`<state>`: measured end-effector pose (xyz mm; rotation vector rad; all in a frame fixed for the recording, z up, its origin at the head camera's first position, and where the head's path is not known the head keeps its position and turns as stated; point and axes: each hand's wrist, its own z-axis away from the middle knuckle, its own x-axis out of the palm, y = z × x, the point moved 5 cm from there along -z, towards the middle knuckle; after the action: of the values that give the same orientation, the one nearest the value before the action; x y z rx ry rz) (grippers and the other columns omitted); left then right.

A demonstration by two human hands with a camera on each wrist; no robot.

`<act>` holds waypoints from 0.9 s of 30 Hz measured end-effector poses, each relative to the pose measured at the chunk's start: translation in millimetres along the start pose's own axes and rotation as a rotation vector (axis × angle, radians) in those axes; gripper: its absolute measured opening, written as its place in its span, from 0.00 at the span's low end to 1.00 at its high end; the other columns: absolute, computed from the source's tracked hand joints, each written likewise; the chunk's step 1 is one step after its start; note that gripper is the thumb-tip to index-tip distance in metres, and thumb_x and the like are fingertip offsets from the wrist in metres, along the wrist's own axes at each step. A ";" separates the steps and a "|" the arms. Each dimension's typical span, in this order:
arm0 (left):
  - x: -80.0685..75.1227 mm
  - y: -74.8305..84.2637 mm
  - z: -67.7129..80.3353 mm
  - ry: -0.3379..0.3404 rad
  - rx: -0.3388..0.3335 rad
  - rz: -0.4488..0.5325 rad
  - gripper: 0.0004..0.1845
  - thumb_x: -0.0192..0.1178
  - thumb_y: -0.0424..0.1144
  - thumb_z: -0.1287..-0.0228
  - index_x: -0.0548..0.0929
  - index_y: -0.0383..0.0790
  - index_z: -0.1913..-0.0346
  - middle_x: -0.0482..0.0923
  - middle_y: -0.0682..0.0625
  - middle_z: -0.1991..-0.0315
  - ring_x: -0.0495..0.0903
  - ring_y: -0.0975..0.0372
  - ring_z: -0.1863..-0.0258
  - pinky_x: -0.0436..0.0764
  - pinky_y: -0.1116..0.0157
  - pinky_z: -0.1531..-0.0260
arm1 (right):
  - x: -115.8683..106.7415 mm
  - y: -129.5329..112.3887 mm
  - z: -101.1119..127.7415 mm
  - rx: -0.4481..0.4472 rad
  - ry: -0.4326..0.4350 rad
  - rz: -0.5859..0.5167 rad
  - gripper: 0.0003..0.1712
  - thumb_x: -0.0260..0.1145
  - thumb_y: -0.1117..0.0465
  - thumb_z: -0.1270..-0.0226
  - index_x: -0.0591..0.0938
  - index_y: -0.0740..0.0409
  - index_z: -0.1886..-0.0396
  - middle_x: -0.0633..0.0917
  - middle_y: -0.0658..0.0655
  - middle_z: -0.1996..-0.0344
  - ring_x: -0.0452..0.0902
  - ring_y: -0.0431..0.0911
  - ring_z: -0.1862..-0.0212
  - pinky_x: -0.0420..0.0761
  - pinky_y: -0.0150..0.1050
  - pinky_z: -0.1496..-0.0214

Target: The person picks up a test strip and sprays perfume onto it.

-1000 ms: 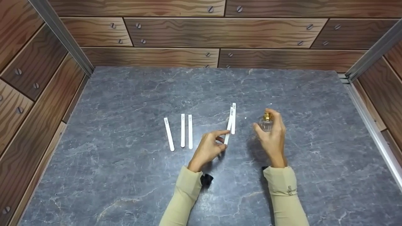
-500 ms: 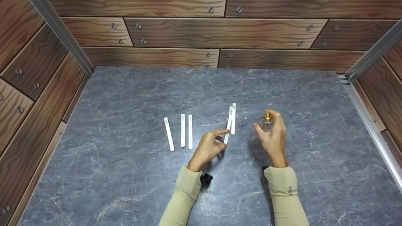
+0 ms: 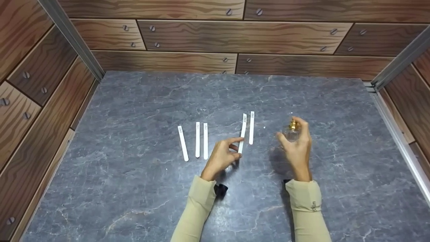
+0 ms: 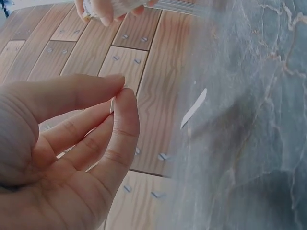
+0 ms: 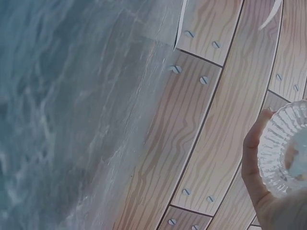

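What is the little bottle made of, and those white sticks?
The bottle looks like clear ribbed glass: you see through it, and the right wrist view shows cut ridges. Its cap looks like shiny gold metal. The white strips seem to be thin matte paper or card, flat with small print at one end.

Grey marble-pattern tabletop, three white strips lying side by side left of centre, one white strip further right, wood-plank walls with screws
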<state>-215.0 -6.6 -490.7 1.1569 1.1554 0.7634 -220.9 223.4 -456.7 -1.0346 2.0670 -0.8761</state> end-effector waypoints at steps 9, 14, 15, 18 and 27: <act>3.0 -4.0 -9.6 0.000 -0.021 0.039 0.31 0.65 0.18 0.47 0.80 0.29 0.37 0.85 0.36 0.53 0.85 0.55 0.59 0.84 0.69 0.72 | -2.6 -19.5 0.6 0.016 0.023 -0.003 0.32 0.72 0.83 0.51 0.75 0.75 0.43 0.80 0.73 0.59 0.71 0.35 0.56 0.70 0.31 0.50; 3.7 -2.9 -14.7 0.006 0.004 0.041 0.30 0.66 0.18 0.48 0.80 0.28 0.38 0.84 0.36 0.49 0.86 0.54 0.59 0.85 0.68 0.69 | -3.6 -27.1 0.0 0.012 0.023 0.000 0.32 0.72 0.83 0.51 0.74 0.75 0.44 0.80 0.75 0.59 0.71 0.35 0.57 0.70 0.30 0.51; 3.9 -2.8 -15.6 0.005 0.003 0.046 0.30 0.66 0.18 0.48 0.80 0.28 0.38 0.84 0.37 0.48 0.86 0.54 0.59 0.86 0.68 0.69 | -3.6 -22.8 -0.2 0.014 0.026 0.001 0.32 0.72 0.83 0.51 0.74 0.75 0.43 0.80 0.74 0.59 0.71 0.34 0.57 0.70 0.30 0.51; 4.7 -2.7 -18.5 0.003 -0.004 0.057 0.29 0.67 0.18 0.47 0.81 0.28 0.38 0.84 0.37 0.47 0.86 0.55 0.60 0.86 0.67 0.68 | -3.3 -7.4 -0.5 0.025 0.033 0.013 0.34 0.73 0.83 0.52 0.75 0.73 0.42 0.80 0.71 0.59 0.71 0.34 0.57 0.70 0.30 0.51; 4.6 -6.7 -25.2 0.014 -0.030 0.054 0.29 0.68 0.19 0.47 0.81 0.29 0.39 0.84 0.39 0.47 0.86 0.55 0.59 0.85 0.68 0.68 | -2.7 3.2 1.3 0.027 0.011 -0.011 0.35 0.76 0.79 0.52 0.77 0.67 0.41 0.82 0.63 0.56 0.73 0.37 0.56 0.72 0.31 0.51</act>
<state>-238.5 3.0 -498.2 1.1633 1.1246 0.8291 -219.9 226.8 -459.3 -1.0300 2.0544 -0.9149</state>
